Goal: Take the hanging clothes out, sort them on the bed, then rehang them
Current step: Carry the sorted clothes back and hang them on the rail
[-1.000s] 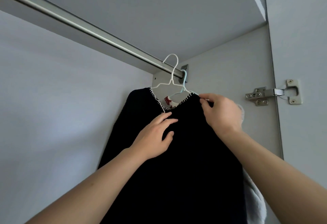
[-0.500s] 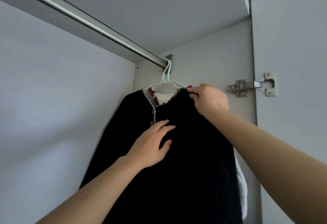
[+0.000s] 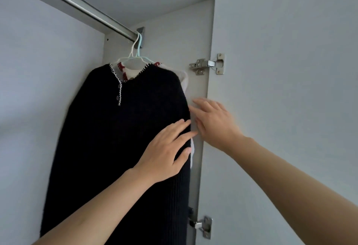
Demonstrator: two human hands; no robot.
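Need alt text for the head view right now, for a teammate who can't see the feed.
A black knit cardigan hangs on a hanger at the right end of a wardrobe rail, in front of a white garment on a second hanger. The left hand lies flat on the cardigan's right edge; the right hand, fingers open, reaches beside it, by the hinged door.

**Inside a bedroom wardrobe at home**

This is a home closet: a metal hanging rail (image 3: 77,9) runs under a plain grey top panel, ending at the right side wall. Two wire hangers (image 3: 135,55) hook over it, carrying a dark knitted cardigan (image 3: 120,138) and a white garment (image 3: 183,78). Metal hinges (image 3: 208,66) hold the open door (image 3: 290,89) on the right.
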